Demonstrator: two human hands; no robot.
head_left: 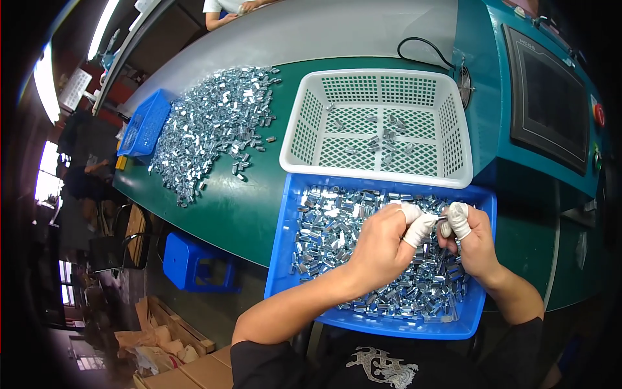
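Observation:
My left hand (382,246) and my right hand (478,243) meet above a blue tray (277,259). White coverings wrap several fingertips. Both hands are closed in a pinch, with a small shiny metal piece (442,219) between them; the fingers hide most of it. Beneath them the tray is filled with many loose silvery metal pieces (337,223), short and block-like. Touching the tray's far side is a white plastic basket (295,139) with a lattice bottom, where some similar metal pieces (389,133) lie scattered.
A large heap of metal pieces (214,123) covers the green table (259,201) at the left, beside a small blue basket (146,123). A teal machine with a dark screen (547,97) stands at the right. A blue stool (184,262) is below; another person's arm (223,19) shows at the far edge.

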